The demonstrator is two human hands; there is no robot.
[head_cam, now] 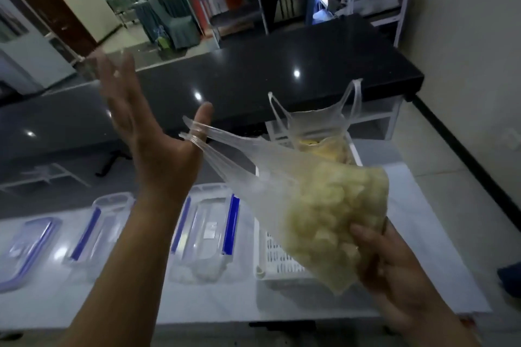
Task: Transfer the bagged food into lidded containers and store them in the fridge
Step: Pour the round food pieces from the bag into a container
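Here the left hand (141, 127) is raised at centre left of the frame, palm toward the camera, fingers (112, 76) spread wide and straight, with the handles of a clear bag (324, 211) looped round its thumb. The right hand (386, 267), at lower right, cups the bag's full end from beneath, fingers curled against it. The bag holds pale yellow food pieces and hangs stretched between the hands above a white basket (279, 259). On the white counter (197, 301), left of the basket, lie clear lidded containers (208, 231) with blue clips. A second bag (318, 127) stands upright behind the first.
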